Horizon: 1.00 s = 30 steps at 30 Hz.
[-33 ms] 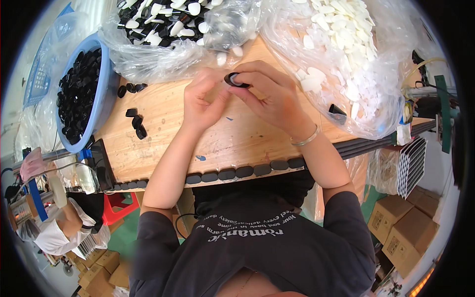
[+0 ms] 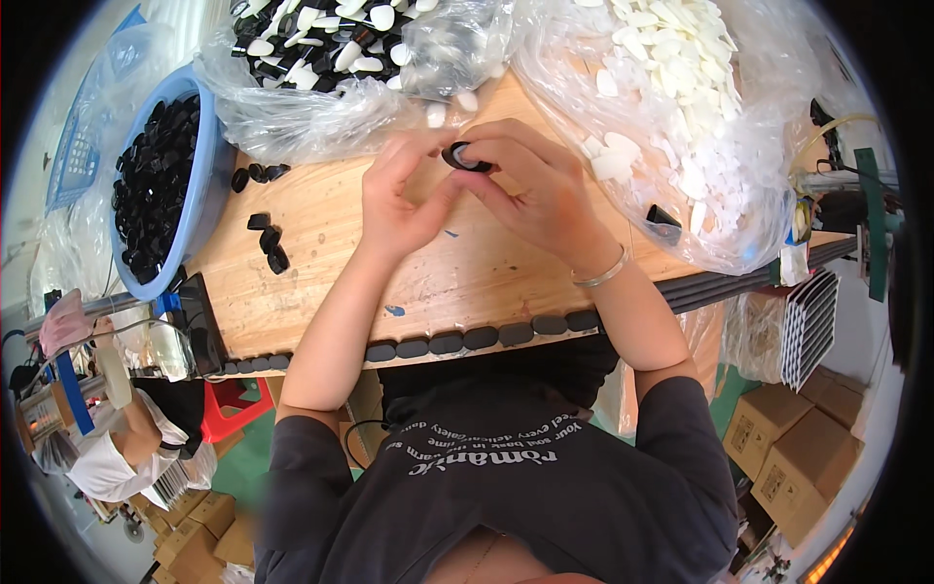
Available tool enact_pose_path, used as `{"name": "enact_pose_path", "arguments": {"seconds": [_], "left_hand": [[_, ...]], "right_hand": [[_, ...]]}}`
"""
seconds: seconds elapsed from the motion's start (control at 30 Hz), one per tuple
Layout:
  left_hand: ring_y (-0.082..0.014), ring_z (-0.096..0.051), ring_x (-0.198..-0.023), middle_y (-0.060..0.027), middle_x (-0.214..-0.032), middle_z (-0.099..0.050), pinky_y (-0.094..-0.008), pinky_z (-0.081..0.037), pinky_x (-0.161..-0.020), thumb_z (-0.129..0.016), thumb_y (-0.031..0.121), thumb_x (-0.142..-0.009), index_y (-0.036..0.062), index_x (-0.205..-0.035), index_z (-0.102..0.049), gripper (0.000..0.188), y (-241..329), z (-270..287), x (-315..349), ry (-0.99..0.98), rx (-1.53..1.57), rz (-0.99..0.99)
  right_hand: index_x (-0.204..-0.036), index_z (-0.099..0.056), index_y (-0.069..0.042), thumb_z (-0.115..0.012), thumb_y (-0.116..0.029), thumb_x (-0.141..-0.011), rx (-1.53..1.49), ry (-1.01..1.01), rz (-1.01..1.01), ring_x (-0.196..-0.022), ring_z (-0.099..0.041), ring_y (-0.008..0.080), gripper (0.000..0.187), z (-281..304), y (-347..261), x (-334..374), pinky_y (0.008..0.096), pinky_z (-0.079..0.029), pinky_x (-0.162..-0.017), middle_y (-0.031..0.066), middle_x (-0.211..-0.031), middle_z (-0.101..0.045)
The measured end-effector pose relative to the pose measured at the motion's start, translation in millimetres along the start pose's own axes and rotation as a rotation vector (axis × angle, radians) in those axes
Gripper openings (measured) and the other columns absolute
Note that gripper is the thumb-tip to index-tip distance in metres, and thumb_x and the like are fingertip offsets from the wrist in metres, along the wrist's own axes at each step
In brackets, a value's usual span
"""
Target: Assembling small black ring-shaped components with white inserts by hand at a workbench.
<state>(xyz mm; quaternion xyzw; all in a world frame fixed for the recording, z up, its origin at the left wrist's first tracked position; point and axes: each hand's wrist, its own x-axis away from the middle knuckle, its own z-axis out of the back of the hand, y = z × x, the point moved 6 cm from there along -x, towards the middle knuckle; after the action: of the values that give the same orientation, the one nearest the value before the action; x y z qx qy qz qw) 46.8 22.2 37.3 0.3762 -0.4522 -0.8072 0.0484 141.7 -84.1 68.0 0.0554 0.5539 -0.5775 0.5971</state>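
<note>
Over the middle of the table, both my hands meet at a small black rounded cap-like piece [image 2: 450, 156] with a pale inside. My right hand [image 2: 538, 190] grips it between curled fingers and thumb. The curled fingers of my left hand [image 2: 401, 200] reach its left edge, with the left thumb just below, close to the right thumb. The fingers partly hide the piece. Similar loose black pieces [image 2: 272, 251] lie on the table to the left.
A blue basin [image 2: 207, 180] of black pieces stands at left. Behind are a clear bag [image 2: 321, 127] of mixed black and white pieces and, at right, a plastic bag [image 2: 749, 229] of white pieces. Black pads [image 2: 480, 338] line the table's front edge. Another person [image 2: 136, 438] is at far left.
My left thumb and fingers have parted slightly, leaving a wider gap beside the black piece. The right hand stays nearly where it was.
</note>
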Motion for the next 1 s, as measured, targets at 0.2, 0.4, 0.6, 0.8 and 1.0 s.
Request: {"name": "enact_pose_path", "arguments": {"seconds": [0.2, 0.4, 0.6, 0.8, 1.0], "left_hand": [[-0.0286, -0.061, -0.086, -0.0140, -0.102, -0.064, -0.0355, -0.049, -0.077, -0.075, -0.003, -0.063, -0.0011, -0.110, -0.060, 0.049, 14, -2, 2, 0.105, -0.257, -0.227], [-0.0316, -0.062, -0.089, -0.0162, -0.100, -0.064, -0.0358, -0.049, -0.080, -0.073, -0.006, -0.061, -0.0024, -0.108, -0.061, 0.049, 15, -1, 3, 0.128, -0.296, -0.283], [-0.0172, -0.055, -0.085, -0.0092, -0.101, -0.066, -0.0280, -0.044, -0.081, -0.073, -0.007, -0.067, -0.0010, -0.108, -0.062, 0.043, -1, 7, 4, 0.182, -0.047, 0.021], [-0.0157, -0.052, -0.089, -0.0049, -0.104, -0.065, -0.0274, -0.042, -0.083, -0.073, -0.008, -0.066, 0.0017, -0.108, -0.062, 0.045, 8, 6, -1, 0.139, 0.117, 0.087], [-0.0177, -0.055, -0.086, -0.0059, -0.102, -0.066, -0.0291, -0.045, -0.077, -0.074, -0.005, -0.066, 0.0042, -0.107, -0.065, 0.043, 21, 0, -2, 0.007, -0.034, -0.043]], "right_hand": [[-0.093, -0.060, -0.004, -0.077, -0.003, -0.072, 0.023, 0.035, -0.129, -0.067, -0.061, 0.0142, 0.027, -1, 1, 2, 0.0235, -0.050, -0.059, 0.0042, -0.082, -0.064], [-0.091, -0.059, -0.006, -0.079, -0.012, -0.072, 0.121, 0.003, -0.102, -0.067, -0.060, 0.0151, 0.028, -1, 2, 2, 0.0260, -0.049, -0.061, 0.0042, -0.078, -0.061], [-0.093, -0.066, -0.003, -0.074, -0.012, -0.076, 0.249, -0.066, -0.248, -0.072, -0.061, 0.0214, 0.020, 55, 9, -1, 0.0284, -0.050, -0.066, 0.0078, -0.082, -0.065], [-0.091, -0.067, 0.001, -0.066, -0.003, -0.075, 0.900, -0.184, -0.618, -0.076, -0.064, 0.0309, 0.017, 173, 53, 67, 0.0362, -0.052, -0.070, 0.0148, -0.086, -0.066], [-0.086, -0.067, -0.002, -0.063, -0.004, -0.073, 0.947, -0.290, -0.571, -0.076, -0.063, 0.0336, 0.014, 163, 75, 83, 0.0384, -0.051, -0.070, 0.0152, -0.083, -0.064]]}}
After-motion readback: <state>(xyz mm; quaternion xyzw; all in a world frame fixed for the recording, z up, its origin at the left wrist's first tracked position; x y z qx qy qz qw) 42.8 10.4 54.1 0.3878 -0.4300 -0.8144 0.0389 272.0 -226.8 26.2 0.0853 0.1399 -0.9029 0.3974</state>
